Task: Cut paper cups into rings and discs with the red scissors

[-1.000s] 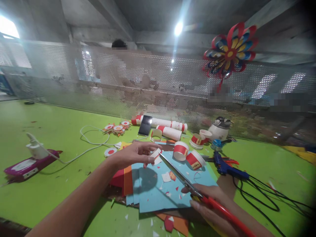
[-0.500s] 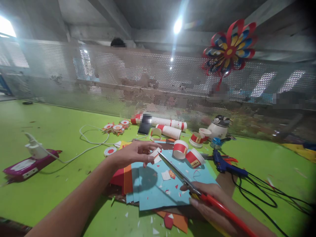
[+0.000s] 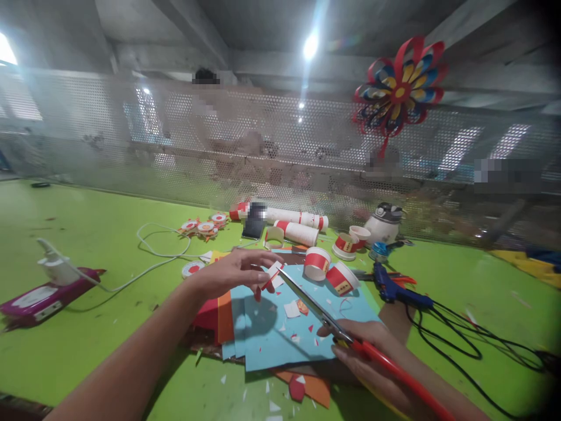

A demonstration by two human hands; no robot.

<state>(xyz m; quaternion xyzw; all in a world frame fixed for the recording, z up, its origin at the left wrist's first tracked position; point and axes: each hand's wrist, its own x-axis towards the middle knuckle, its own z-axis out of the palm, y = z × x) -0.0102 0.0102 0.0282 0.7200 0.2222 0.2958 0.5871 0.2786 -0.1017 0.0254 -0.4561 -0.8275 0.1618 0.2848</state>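
Note:
My left hand [image 3: 241, 272] pinches a small white paper piece with a red edge [image 3: 272, 272] between thumb and fingers. In my right hand [image 3: 368, 342] is a pair of scissors [image 3: 307, 303] with long metal blades and red handles. The scissor tips point up and left, right at the paper piece; the blades look nearly closed. Under both hands lie light blue paper sheets [image 3: 263, 348], strewn with small red and white scraps. Two red-and-white paper cups, one upright [image 3: 317, 264] and one tipped [image 3: 342, 279], stand at their far edge.
A blue glue gun [image 3: 398, 290] with a black cable lies at right. Behind are stacked cups [image 3: 298, 232], a phone [image 3: 254, 225] and a white pot [image 3: 384, 225]. A purple power strip [image 3: 52, 295] sits left. A perforated screen [image 3: 175, 128] closes the back; a person is behind it.
The paper piece in my left hand has turned, showing more of its red edge. The scissors stay beside it, and the whole view has shifted slightly.

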